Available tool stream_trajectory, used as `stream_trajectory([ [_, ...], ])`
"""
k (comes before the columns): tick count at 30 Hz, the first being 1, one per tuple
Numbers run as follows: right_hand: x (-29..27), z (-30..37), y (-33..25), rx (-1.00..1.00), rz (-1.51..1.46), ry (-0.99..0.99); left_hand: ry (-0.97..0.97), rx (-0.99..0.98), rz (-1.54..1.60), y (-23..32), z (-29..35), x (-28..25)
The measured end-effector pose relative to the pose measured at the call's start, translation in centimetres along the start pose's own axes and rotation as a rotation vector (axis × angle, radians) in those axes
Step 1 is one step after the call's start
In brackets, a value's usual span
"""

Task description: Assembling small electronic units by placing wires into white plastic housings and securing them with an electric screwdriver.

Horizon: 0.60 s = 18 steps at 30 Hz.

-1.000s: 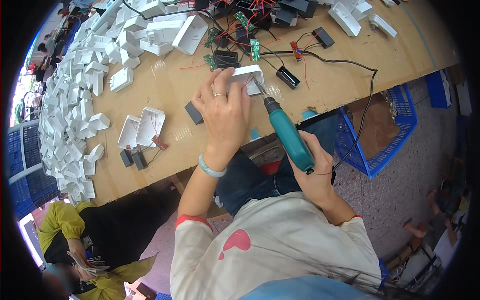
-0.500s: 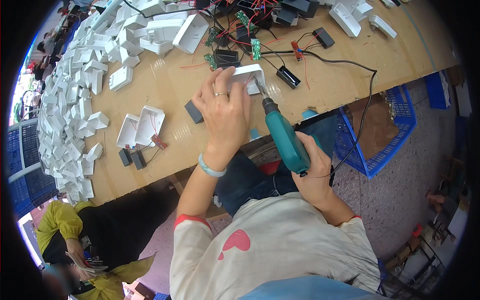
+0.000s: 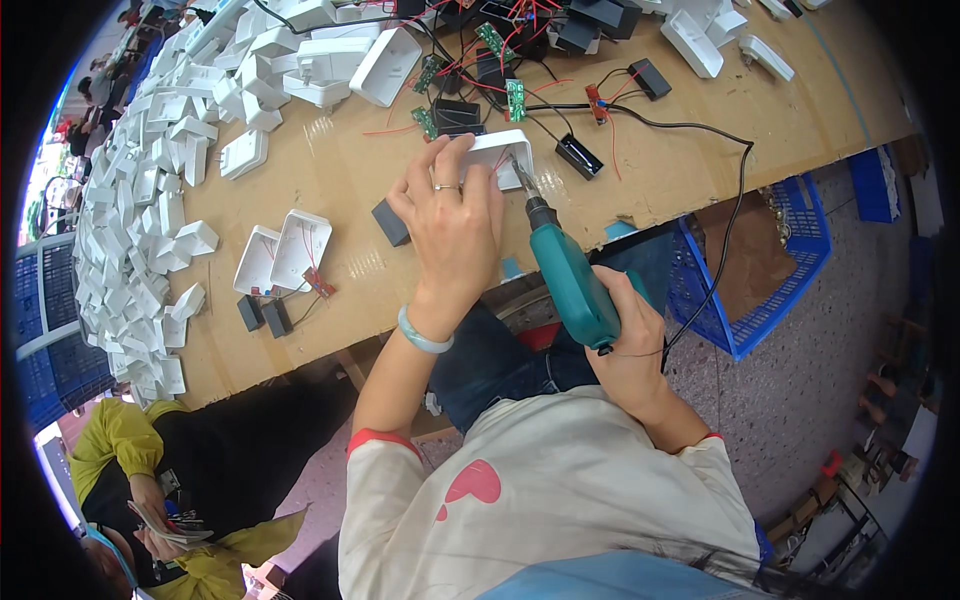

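Observation:
My left hand (image 3: 447,215) grips a white plastic casing (image 3: 500,143) near the table's front edge, its fingers bent over the casing's left side. Inside the casing a bit of red wire shows. My right hand (image 3: 628,325) is wrapped round the handle of a teal soldering gun (image 3: 572,280), whose metal tip reaches into the open casing. Just left of my left hand lies a dark grey box (image 3: 391,222), partly covered by the hand. Further left, two open white casings (image 3: 301,250) sit with red wires, a small circuit board (image 3: 318,283) and black boxes (image 3: 276,319).
White casings (image 3: 130,250) are heaped along the left of the cardboard-covered table (image 3: 370,290). Green circuit boards (image 3: 515,100), wires and black boxes lie tangled at the back. A black cord (image 3: 690,122) runs off the front edge past a blue basket (image 3: 740,340). A person (image 3: 120,445) is at lower left.
Both hands, the casing and the soldering gun hold almost the same place. The person at lower left has shifted slightly.

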State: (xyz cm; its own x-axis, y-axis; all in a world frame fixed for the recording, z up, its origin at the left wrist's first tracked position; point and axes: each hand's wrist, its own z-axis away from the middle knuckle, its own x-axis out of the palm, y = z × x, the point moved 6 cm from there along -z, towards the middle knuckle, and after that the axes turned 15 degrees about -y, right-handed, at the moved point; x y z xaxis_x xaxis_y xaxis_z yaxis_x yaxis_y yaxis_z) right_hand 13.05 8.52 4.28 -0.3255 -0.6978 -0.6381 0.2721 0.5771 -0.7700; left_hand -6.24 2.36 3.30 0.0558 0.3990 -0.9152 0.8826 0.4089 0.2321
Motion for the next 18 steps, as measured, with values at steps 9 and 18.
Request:
stream_trajectory([
  [9,0.00,0.44,0.17,0.000,0.027,0.024,-0.005,-0.002,0.003,0.11,-0.05,0.24],
  [18,-0.40,0.58,-0.44,-0.016,0.017,0.024,-0.001,-0.005,-0.019,0.00,-0.09,0.04],
])
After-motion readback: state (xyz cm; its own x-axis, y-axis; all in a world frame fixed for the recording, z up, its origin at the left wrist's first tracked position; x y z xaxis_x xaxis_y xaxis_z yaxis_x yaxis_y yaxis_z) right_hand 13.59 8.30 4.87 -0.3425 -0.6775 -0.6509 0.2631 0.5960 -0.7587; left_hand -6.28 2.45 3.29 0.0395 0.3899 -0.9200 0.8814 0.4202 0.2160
